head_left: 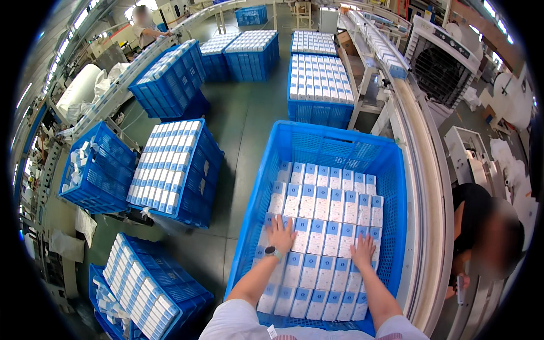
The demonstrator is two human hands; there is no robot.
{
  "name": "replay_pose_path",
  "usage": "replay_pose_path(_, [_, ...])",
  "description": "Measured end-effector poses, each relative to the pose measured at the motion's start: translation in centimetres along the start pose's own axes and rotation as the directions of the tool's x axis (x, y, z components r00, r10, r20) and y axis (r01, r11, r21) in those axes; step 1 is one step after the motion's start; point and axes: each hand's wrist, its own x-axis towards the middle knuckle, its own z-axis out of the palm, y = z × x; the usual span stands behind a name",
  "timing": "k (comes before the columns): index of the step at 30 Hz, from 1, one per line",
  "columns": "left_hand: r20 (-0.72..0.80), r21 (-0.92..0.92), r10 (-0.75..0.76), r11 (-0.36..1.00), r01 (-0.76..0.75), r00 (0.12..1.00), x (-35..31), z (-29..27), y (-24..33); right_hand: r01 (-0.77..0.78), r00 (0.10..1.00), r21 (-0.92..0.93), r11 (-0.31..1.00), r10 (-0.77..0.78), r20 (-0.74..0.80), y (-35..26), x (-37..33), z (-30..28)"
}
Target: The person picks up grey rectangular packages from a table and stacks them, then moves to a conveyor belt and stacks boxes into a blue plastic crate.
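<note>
In front of me stands a large blue plastic crate [334, 133] with perforated walls. Rows of white-and-blue packs [309, 243] lie side by side inside it. My left hand [279, 233], with a watch on its wrist, rests with fingers spread on the packs at the left side of a middle row. Toward the right end of that row my right hand [363, 251] lies on the packs, its fingers also stretched out. Neither hand is wrapped round a pack. The packs under my palms are partly hidden.
A curved conveyor [416, 130] runs along the crate's right side, carrying packs [382, 54] farther off. Beyond it a person [481, 232] holds a small object. More filled blue crates [320, 113] stand ahead, and others [195, 187] to the left. Another person [146, 28] is at the far left.
</note>
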Motion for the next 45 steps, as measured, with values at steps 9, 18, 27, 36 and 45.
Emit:
replay_pose_path(9, [0.512, -0.143, 0.158, 0.985, -0.098, 0.844, -18.6, -11.2, 2.5, 0.432, 0.824, 0.305, 0.849, -0.509, 0.249, -0.5, -18.7, -3.4])
replay_pose_path(18, [0.604, -0.566, 0.469, 0.822, -0.066, 0.644, -28.6, -17.0, 6.6, 0.499, 0.750, 0.228, 0.836, -0.548, 0.370, -1.0, -32.3, -6.1])
replay_pose_path(27, [0.432, -0.397, 0.440, 0.876, -0.272, 0.787, -30.8, -18.0, 6.7, 0.546, 0.827, 0.135, 0.827, -0.558, 0.069, -0.7, -34.7, -6.5])
replay_pose_path(36, [0.433, -0.233, 0.232, 0.962, -0.140, 0.871, -32.0, -20.1, 7.7, 0.510, 0.860, 0.074, 0.857, -0.510, -0.026, -1.0, -34.2, -5.8])
replay_pose_path(45, [0.326, -0.256, 0.191, 0.961, -0.108, 0.926, -32.3, -19.6, 8.0, 0.584, 0.807, 0.086, 0.807, -0.566, -0.168, -1.4, -33.6, -5.9])
